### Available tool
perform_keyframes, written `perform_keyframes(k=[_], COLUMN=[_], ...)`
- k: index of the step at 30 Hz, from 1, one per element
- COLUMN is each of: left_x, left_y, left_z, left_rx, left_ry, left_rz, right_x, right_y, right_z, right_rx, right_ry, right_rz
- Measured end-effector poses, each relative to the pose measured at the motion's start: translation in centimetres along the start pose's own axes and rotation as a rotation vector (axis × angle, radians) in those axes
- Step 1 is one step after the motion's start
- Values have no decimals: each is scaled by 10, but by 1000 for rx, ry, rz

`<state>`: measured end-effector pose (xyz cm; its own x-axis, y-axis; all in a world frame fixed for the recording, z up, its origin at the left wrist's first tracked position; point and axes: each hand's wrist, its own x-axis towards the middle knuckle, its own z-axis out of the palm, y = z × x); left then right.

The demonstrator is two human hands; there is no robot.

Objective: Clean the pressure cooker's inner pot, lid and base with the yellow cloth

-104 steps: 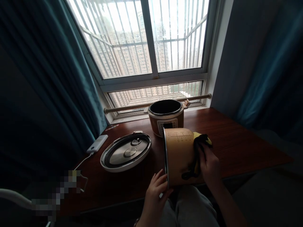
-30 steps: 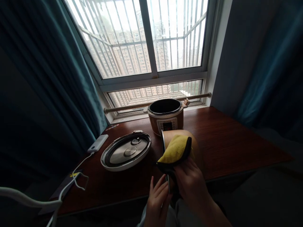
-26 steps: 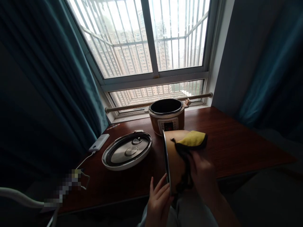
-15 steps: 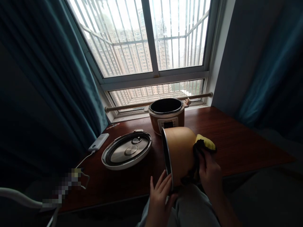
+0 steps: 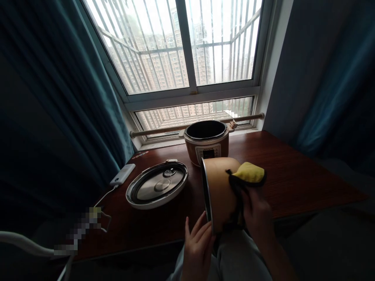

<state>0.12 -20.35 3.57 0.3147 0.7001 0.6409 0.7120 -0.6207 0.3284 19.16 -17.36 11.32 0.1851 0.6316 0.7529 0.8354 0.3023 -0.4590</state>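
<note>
A golden inner pot lies tilted on its side over my lap at the table's front edge, its dark mouth facing left. My left hand grips the pot's rim from below, fingers spread along the edge. My right hand presses a yellow cloth with black trim against the pot's outside near its base; the fingers are partly hidden by the cloth. Behind the pot stands the cooker body, open at the top with a control panel in front. Its lid rests underside up to the left.
A white power bank with a cable lies at the left of the brown table. A white cord runs in at lower left. Past the table are a barred window, a rod and blue curtains.
The cloth has shifted over the pot's side, with more of its yellow face showing and a corner flung leftward. My right hand is slightly lower and blurred. The left hand stays at the rim.
</note>
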Motion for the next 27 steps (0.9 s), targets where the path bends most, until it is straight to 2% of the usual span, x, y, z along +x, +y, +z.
perform_keyframes(k=[3, 6, 9, 11, 13, 17, 19, 20, 22, 27], left_x=[-3, -4, 0, 3, 4, 1, -2, -4, -8, -16], left_y=[-5, -11, -13, -11, -7, 0, -1, -2, -5, -13], left_z=[2, 0, -8, -13, -13, -5, -1, 0, 0, 1], left_rx=[48, 84, 34, -15, -51, -87, -76, -65, -43, 26], left_ry=[-56, -120, -176, -177, -122, 14, 42, 51, 61, 15], left_rz=[6, -15, -2, 13, -13, -56, -41, -30, 3, 75], right_x=[-6, -19, -31, -34, -33, -25, -19, -17, -12, -11], right_y=[22, 29, 26, 16, 0, -36, -45, -44, -35, 0], right_z=[0, 2, 4, 4, 4, 5, 5, 4, 2, -1], right_rx=[-16, -36, -69, -89, -84, 46, 100, 102, 56, -14], right_ry=[59, 83, 111, 123, 99, -10, -44, -46, -21, 97], right_rz=[124, 142, 117, 69, -4, -271, -364, -363, -250, 193])
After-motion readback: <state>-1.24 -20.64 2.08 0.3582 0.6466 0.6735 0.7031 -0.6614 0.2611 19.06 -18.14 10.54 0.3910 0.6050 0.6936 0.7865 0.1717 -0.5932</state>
